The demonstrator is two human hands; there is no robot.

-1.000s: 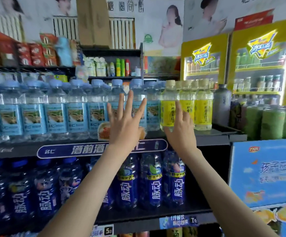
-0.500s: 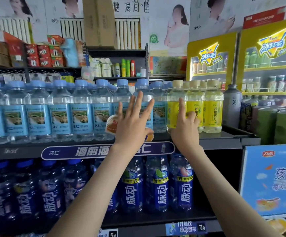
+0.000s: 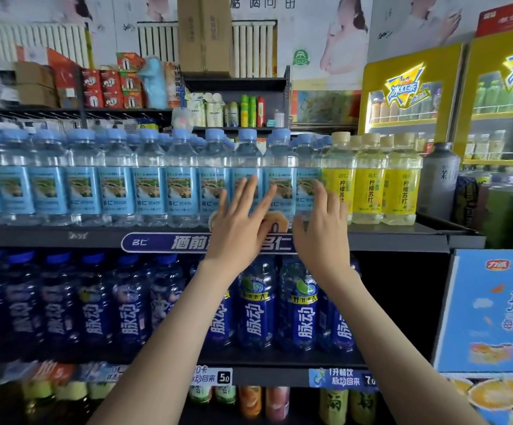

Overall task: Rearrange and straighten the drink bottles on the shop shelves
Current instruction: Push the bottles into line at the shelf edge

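Both hands are raised flat, fingers spread, against the row of clear plastic water bottles with light-blue labels [image 3: 181, 185] on the black metal upper shelf [image 3: 396, 239]. The left hand [image 3: 238, 223] presses bottles near centre; the right hand [image 3: 321, 231] sits just beside it at 3 o'clock, touching the last blue bottle beside the yellow-labelled lemon soda bottles [image 3: 370, 185]. Dark-blue drink bottles [image 3: 258, 314] stand on the shelf at 6 o'clock.

clear glossy plastic bottles [image 3: 149, 182], matt shelf [image 3: 49, 237]
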